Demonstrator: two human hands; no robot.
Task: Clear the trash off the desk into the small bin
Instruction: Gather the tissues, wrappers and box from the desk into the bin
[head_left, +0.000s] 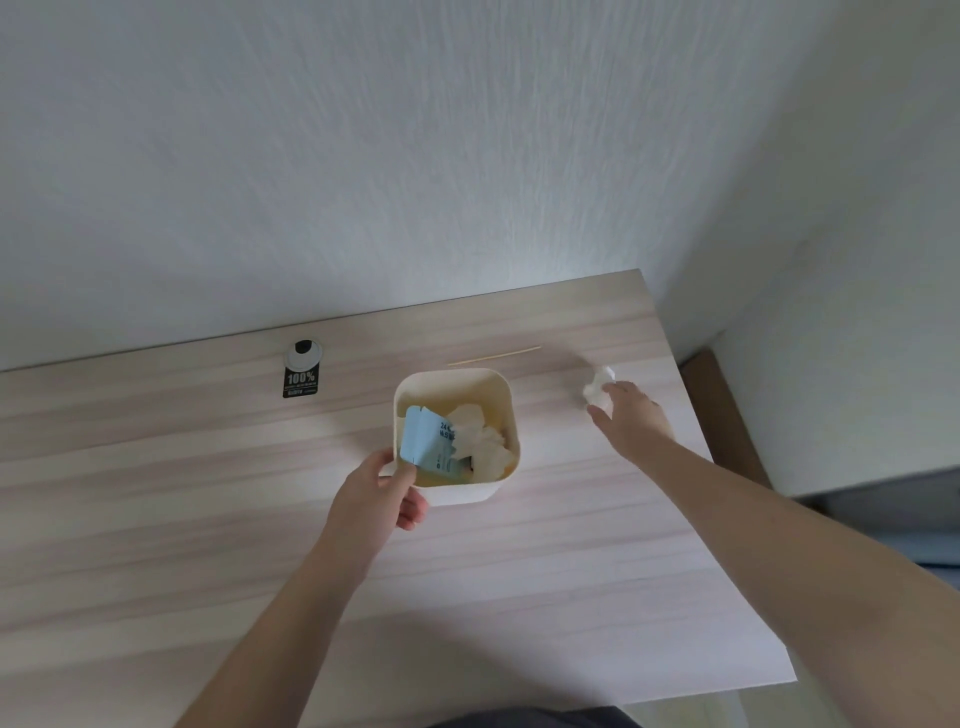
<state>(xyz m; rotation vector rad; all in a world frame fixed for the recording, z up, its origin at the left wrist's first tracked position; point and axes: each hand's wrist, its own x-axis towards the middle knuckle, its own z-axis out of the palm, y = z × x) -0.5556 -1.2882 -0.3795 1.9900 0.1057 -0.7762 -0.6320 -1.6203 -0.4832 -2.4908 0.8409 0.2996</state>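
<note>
A small cream bin (498, 395) stands on the light wooden desk (208, 519). Inside it lie a pale blue carton (428, 441) and crumpled white tissues (485, 441). My left hand (382, 491) grips the bin's near left rim, thumb over the edge beside the carton. To the right, a crumpled white tissue (598, 391) lies on the desk. My right hand (628, 415) reaches over it, fingers spread and touching its near side. A thin wooden stick (493, 356) lies behind the bin.
A cable grommet (304, 353) with a black sticker (300, 383) below it sits near the desk's back edge, left of the bin. A white wall runs behind the desk. The desk's right edge (727, 467) drops off close to my right hand.
</note>
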